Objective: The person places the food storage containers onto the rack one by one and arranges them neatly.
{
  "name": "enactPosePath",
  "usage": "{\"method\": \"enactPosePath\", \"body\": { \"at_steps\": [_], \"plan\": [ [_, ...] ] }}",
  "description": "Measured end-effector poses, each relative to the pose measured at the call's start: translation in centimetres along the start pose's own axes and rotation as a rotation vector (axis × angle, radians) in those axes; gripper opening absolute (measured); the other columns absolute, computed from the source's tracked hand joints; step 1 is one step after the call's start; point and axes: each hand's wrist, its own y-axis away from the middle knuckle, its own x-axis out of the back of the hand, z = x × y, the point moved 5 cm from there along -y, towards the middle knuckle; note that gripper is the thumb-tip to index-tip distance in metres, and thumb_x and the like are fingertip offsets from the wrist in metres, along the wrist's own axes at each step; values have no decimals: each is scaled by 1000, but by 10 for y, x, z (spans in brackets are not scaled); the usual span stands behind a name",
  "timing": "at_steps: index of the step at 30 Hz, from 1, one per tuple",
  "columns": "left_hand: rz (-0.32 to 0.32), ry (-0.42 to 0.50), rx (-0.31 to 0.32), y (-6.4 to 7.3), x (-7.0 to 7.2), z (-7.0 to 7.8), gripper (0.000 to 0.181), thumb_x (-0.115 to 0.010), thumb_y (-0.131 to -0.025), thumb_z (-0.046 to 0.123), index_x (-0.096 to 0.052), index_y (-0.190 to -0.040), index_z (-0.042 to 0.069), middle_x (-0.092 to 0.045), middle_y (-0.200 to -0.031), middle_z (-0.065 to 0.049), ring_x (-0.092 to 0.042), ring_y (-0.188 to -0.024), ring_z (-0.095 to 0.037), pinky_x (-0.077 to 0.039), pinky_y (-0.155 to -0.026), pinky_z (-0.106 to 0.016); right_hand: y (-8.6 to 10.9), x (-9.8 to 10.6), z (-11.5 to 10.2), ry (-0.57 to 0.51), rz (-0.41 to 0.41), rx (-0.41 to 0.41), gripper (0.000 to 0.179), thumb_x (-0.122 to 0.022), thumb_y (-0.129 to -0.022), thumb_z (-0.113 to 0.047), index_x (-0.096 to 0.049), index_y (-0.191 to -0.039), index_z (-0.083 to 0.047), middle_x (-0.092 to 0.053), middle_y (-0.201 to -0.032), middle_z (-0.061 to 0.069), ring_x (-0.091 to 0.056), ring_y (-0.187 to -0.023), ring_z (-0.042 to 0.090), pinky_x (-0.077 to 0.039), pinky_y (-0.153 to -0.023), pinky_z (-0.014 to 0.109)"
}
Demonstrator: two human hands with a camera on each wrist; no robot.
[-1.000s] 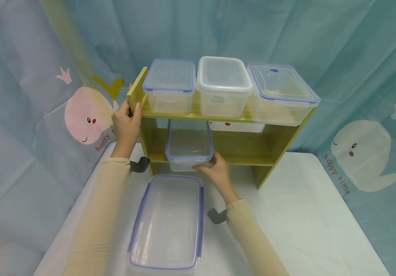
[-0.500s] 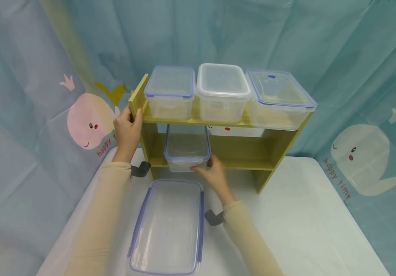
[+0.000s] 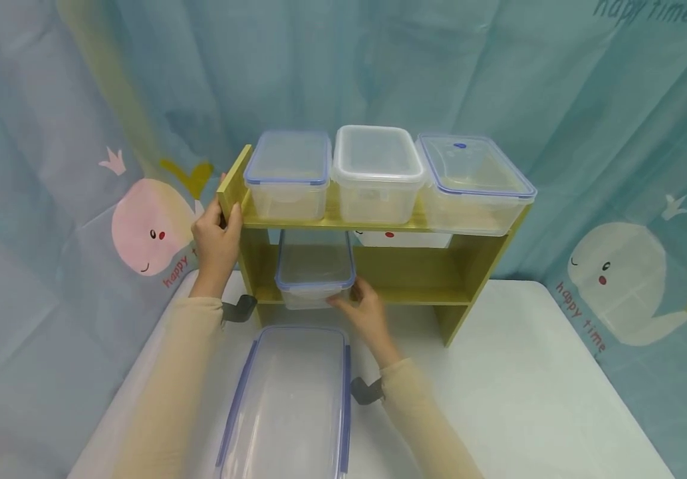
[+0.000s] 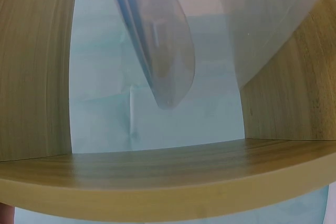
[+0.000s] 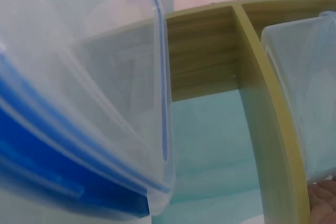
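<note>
My left hand [image 3: 216, 243] grips the upright side panel [image 3: 235, 178] at the shelf rack's upper left. My right hand [image 3: 368, 316] holds the right front corner of a clear food container [image 3: 314, 269] with a blue-rimmed lid. This container sits on the rack's middle board, at its left end, and its front reaches the board's front edge. In the right wrist view the container's clear wall [image 5: 304, 87] shows beside fingers at the lower right. On the table in front lies a large clear container [image 3: 289, 412] with blue side clips.
On the rack's top board stand a blue-rimmed container [image 3: 288, 173], a white-rimmed one [image 3: 379, 173] and a wider blue-rimmed one [image 3: 477, 183]. The rack [image 3: 415, 273] stands on a white table [image 3: 535, 399]. Blue printed curtains [image 3: 415, 60] surround it.
The held container has slid slightly back and left on the middle board with my right hand. My left hand keeps its grip on the panel. Everything appears lower as the head view shifts.
</note>
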Motion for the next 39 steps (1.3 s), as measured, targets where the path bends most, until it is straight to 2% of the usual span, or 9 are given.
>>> {"method": "enactPosePath", "body": {
  "at_steps": [5, 9, 13, 18, 21, 27, 32, 34, 39],
  "plan": [
    [-8, -11, 14, 5, 4, 17, 28, -55, -88, -7, -59, -114, -17, -64, -103, -31, -48, -72, 12, -40, -67, -4, 0, -6, -1, 8, 26, 4, 60, -78, -75, -14, -53, -126, 5, -57, -124, 23, -55, -113, 38, -45, -96, 45],
    [-13, -18, 26, 4, 4, 18, 28, -54, -89, -6, -58, -114, -17, -63, -108, -29, -62, -82, -12, -43, -71, -5, -4, -10, -2, 37, 38, 13, 60, -79, -74, -15, -54, -125, 5, -59, -122, 23, -56, -111, 38, -46, -94, 44],
    [-26, -14, 36, 4, 3, 18, 29, -54, -89, -6, -58, -116, -16, -62, -110, -28, -63, -88, -31, -45, -73, -7, -7, -13, -1, 71, 45, 29, 58, -79, -75, -16, -56, -124, 3, -60, -120, 22, -57, -110, 36, -47, -92, 43],
    [-12, -9, 21, 4, 3, 16, 27, -55, -88, -6, -59, -113, -18, -63, -105, -30, -57, -78, 2, -42, -69, -4, -9, -16, -2, 91, 39, 31, 59, -79, -75, -18, -55, -125, 3, -60, -121, 21, -57, -111, 35, -47, -93, 42],
    [1, 9, 6, 4, 3, 16, 25, -55, -87, -7, -59, -108, -20, -63, -100, -33, -47, -70, 13, -40, -65, -4, -10, -19, -3, 96, 25, 32, 59, -78, -76, -19, -54, -125, 4, -59, -122, 22, -55, -113, 36, -46, -94, 42],
    [6, 14, -9, 5, 2, 16, 23, -55, -87, -7, -60, -106, -20, -64, -99, -32, -46, -67, 12, -38, -63, -4, -11, -22, -1, 125, 18, 15, 61, -77, -77, -20, -52, -127, 5, -57, -125, 23, -53, -115, 37, -45, -96, 42],
    [11, 16, -21, 1, -2, -14, 26, -57, -89, 1, -63, -110, -12, -67, -100, -25, -49, -69, 10, -41, -63, -6, -13, -23, 3, 132, -3, -8, 65, -76, -78, -24, -50, -129, 8, -55, -127, 24, -51, -118, 38, -43, -98, 43],
    [4, 18, -24, -1, -3, -25, 29, -57, -90, 5, -63, -117, -6, -67, -109, -17, -52, -73, 9, -43, -66, -7, -14, -22, 3, 133, -5, -13, 67, -76, -78, -24, -49, -129, 8, -54, -127, 26, -51, -118, 38, -43, -97, 43],
    [-9, 21, -22, -3, -4, -24, 38, -56, -91, 5, -57, -129, 5, -59, -126, -3, -54, -79, 9, -45, -70, -7, -15, -21, 2, 145, 7, 17, 65, -77, -78, -23, -51, -128, 8, -55, -125, 26, -53, -115, 38, -45, -95, 42]
  ]
}}
